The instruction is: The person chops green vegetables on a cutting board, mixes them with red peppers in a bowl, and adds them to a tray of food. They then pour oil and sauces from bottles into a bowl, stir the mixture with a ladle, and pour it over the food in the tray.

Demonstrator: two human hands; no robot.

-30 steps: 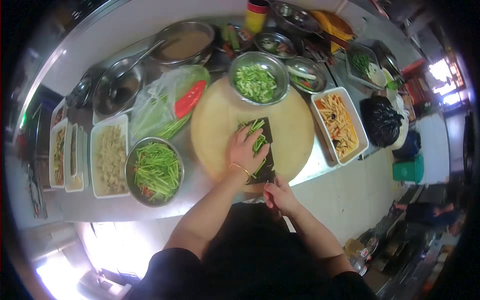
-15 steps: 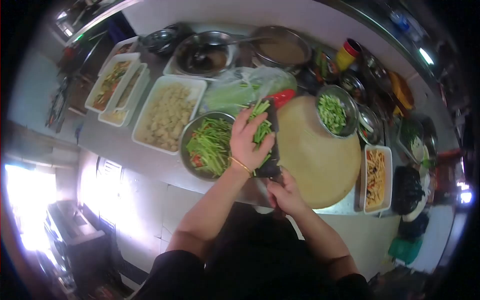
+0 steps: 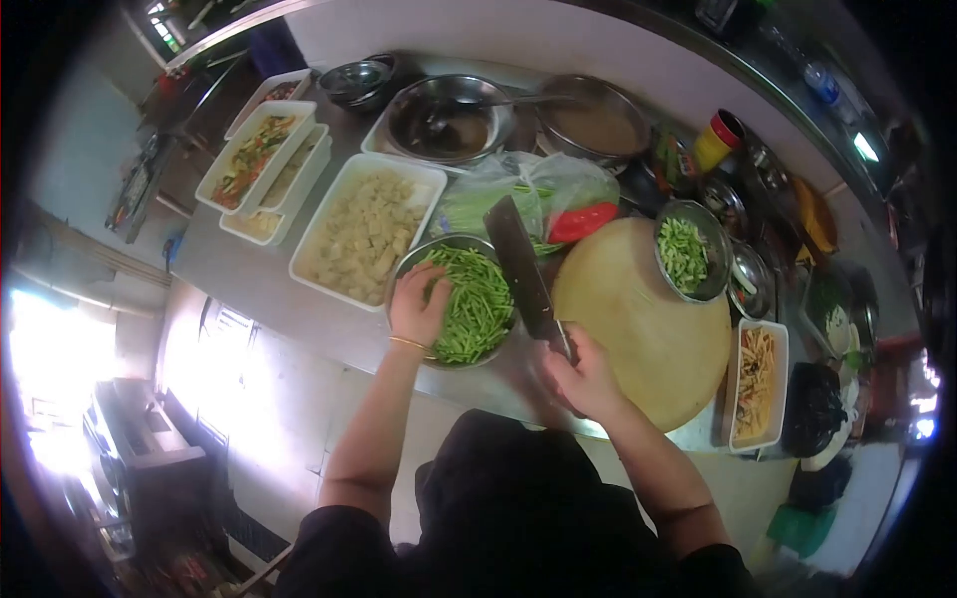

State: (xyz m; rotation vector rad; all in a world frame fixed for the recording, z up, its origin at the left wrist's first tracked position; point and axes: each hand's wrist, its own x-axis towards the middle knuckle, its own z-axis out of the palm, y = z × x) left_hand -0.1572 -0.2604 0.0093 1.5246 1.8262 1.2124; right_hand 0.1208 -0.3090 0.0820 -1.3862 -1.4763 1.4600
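Note:
My left hand (image 3: 418, 307) lies over the left side of a metal bowl (image 3: 503, 345), its fingers apart and touching the cut green stems (image 3: 469, 299) that fill it. In my right hand (image 3: 583, 372) is the handle of a cleaver (image 3: 519, 267). The dark blade points up and away, between the bowl and the round chopping board (image 3: 643, 319). No stems lie on the blade.
Left of the bowl stands a white tray of pale cubes (image 3: 361, 231). A clear bag of greens (image 3: 518, 194) and a red pepper (image 3: 583, 221) sit behind the board. A bowl of chopped greens (image 3: 683, 254) rests at its edge, near a white tub of strips (image 3: 758, 389).
The green stems that lay on the cleaver are now in the bowl. My left hand has moved left off the blade onto the bowl's contents; the cleaver is tilted leftward.

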